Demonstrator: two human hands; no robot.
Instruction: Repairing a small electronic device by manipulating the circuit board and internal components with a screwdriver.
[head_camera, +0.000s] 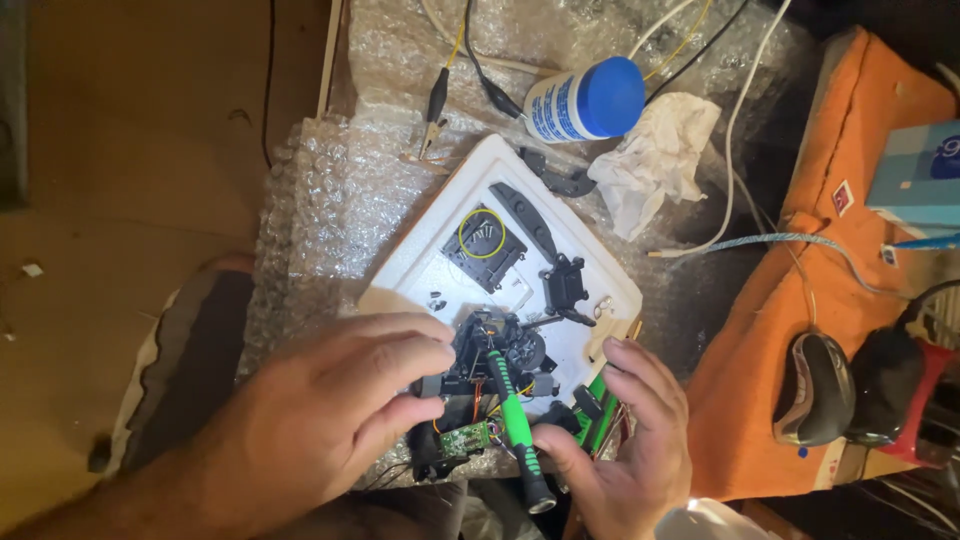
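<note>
Black plastic, in small interlocking pieces, fills the space between the two hands: a little mechanical assembly (495, 355) with thin coloured wires and a small green circuit board (466, 437) hanging at its near side. The left hand (320, 415) curls over the assembly's left end, fingers bent and closed against it, steadying it. The right hand (625, 445) pinches the green-and-black handle of a screwdriver (515, 420) between thumb and fingertips, the shaft pointing up into the middle of the assembly.

The assembly sits on the near corner of a white foam slab (440, 270), partly overhanging it. It looks light and rigid but brittle, with thin arms that could snap; the wires and board look delicate, so the solid black body seems the safest place to grip, not the leads.

Farther up the slab lie a flat black plate (483, 245) with loose screws inside a yellow ring, a curved black strip (525, 215) and another black bracket (567, 288). The slab rests on bubble wrap (320, 200). Beyond its far edge stand a white bottle with a blue cap (585, 100), a crumpled tissue (655, 155) and crocodile-clip leads (435, 105). A computer mouse (815, 385) sits on orange cloth (800, 270) to the right.
</note>
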